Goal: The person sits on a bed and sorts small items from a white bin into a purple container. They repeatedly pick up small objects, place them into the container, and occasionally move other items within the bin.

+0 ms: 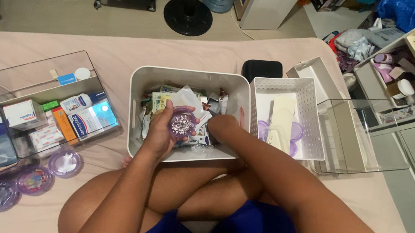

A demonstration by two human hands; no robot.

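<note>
over the white bin (136,126) on the bed (124,47), my left hand (160,132) grips a round purple container (181,123). my right hand (221,127) is buried among the packets (164,101) inside; i cannot tell its grip. three purple lids (32,179) lie left.

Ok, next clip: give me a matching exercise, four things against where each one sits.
Things:
1. round purple case
2. black pouch
3. three purple lids
4. right hand

Places:
A. on the bed, left of the knee
B. in the left hand
C. down in the white bin
D. behind the perforated basket

Pairs: 1-B, 2-D, 3-A, 4-C
</note>
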